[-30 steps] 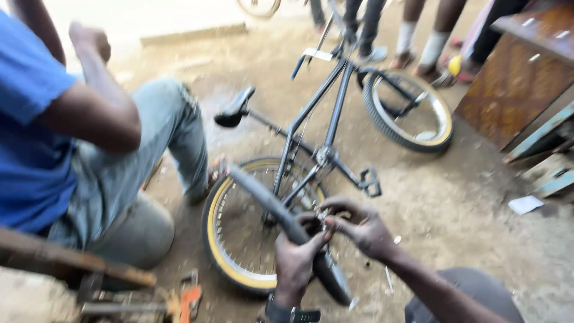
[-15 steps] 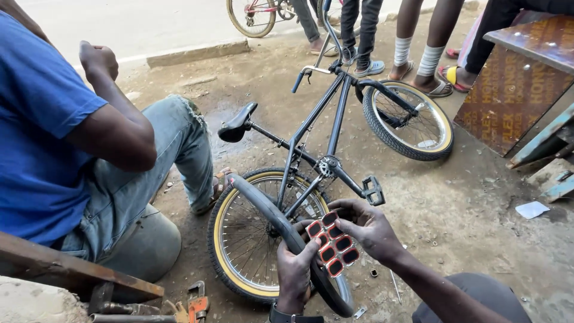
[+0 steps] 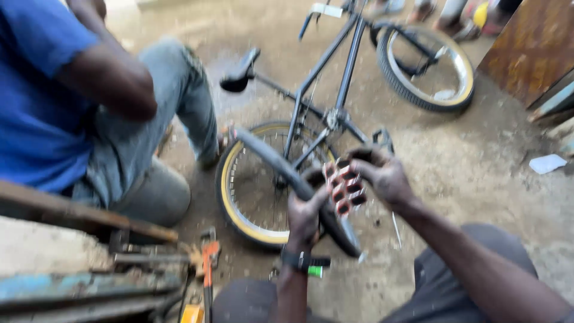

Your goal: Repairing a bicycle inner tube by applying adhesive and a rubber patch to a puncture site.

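Both hands grip a red bicycle pedal (image 3: 344, 190) at frame centre: left hand (image 3: 306, 214) from 7 o'clock, right hand (image 3: 382, 174) from 2 o'clock. Bicycle (image 3: 335, 113) stands at 12 o'clock; seated person (image 3: 78, 113) at 9 o'clock.

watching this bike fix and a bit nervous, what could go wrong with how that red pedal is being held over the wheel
1. The red grid-shaped pedal sits between the left hand and right hand above dirt ground; a slip could drop it.
2. The black bicycle stands close by; a knock might tip it.
3. The orange-handled tool lies near the knees, easy to kick.
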